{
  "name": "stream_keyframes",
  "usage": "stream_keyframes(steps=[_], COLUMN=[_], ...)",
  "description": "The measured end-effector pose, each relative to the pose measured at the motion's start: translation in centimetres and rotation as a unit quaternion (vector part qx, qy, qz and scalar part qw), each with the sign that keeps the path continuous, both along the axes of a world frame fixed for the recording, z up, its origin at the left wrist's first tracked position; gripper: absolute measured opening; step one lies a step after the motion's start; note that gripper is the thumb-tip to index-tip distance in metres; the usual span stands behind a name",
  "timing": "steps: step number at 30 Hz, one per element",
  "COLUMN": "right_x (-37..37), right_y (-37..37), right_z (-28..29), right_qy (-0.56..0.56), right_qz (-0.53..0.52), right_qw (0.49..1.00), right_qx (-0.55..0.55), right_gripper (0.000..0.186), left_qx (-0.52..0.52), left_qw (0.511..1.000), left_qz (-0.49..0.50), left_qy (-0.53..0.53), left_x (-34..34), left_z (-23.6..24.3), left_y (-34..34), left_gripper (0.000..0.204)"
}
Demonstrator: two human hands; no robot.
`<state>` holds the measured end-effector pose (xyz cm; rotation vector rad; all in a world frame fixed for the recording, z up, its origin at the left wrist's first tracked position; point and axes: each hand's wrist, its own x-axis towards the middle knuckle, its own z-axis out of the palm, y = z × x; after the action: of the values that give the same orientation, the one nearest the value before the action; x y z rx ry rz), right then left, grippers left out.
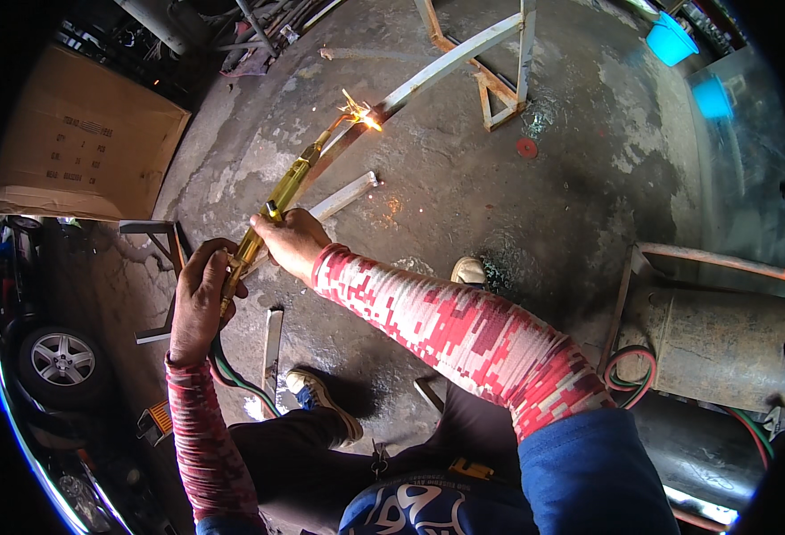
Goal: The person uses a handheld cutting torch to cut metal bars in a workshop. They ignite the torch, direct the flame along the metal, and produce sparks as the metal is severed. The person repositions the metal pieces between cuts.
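Observation:
A brass-coloured gas torch [287, 185] slants up and away in front of me. My left hand [202, 294] is closed round its rear end, where the valves and hoses are. Further up its body, my right hand [293, 242] grips the torch with the thumb on top. At the torch tip, a bright orange flame with sparks [361, 114] plays on a long metal bar [450, 61]. The bar glows where the flame meets it and runs on to a metal stand at the far side. Its nearer part is partly hidden behind the torch.
A cut metal piece [343, 196] lies beyond my right hand. Red and green hoses [241, 382] trail beside my shoe [321, 401]. A cardboard box [89, 134] and a car wheel [62, 358] are at left. Gas cylinders [723, 343] lie at right; a blue basin [671, 40] is far right.

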<state>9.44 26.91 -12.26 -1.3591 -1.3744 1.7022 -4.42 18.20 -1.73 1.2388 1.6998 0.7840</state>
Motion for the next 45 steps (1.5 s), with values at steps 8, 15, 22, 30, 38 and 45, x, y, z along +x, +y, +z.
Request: stream_keyframes(steps=[8, 15, 22, 30, 38, 45], right_x=[0.2, 0.1, -0.1, 0.5, 0.0, -0.3], right_y=[-0.2, -0.3, -0.2, -0.4, -0.2, -0.1], right_z=[0.2, 0.0, -0.1, 0.6, 0.0, -0.5], right_qy=[0.001, 0.006, 0.004, -0.009, 0.030, 0.021], right_qz=[-0.016, -0.021, -0.017, -0.003, -0.016, -0.019], right_qw=[1.000, 1.000, 1.000, 1.000, 0.999, 1.000], right_qx=[-0.026, 0.010, 0.002, -0.010, -0.010, -0.004], right_gripper=[0.060, 0.061, 0.062, 0.063, 0.049, 0.046], left_qx=[-0.001, 0.014, 0.015, 0.006, 0.009, 0.006], left_qw=[1.000, 1.000, 1.000, 1.000, 1.000, 1.000], left_qz=[-0.003, -0.002, -0.009, -0.004, -0.005, -0.008], left_qy=[0.005, 0.009, 0.012, 0.011, 0.022, 0.023], left_x=[0.1, 0.0, -0.4, -0.4, -0.5, -0.6], left_z=[-0.1, -0.3, -0.5, -0.4, -0.3, -0.4], left_y=[0.1, 0.0, 0.0, 0.0, 0.0, 0.0], left_gripper=[0.035, 0.039, 0.039, 0.039, 0.039, 0.038])
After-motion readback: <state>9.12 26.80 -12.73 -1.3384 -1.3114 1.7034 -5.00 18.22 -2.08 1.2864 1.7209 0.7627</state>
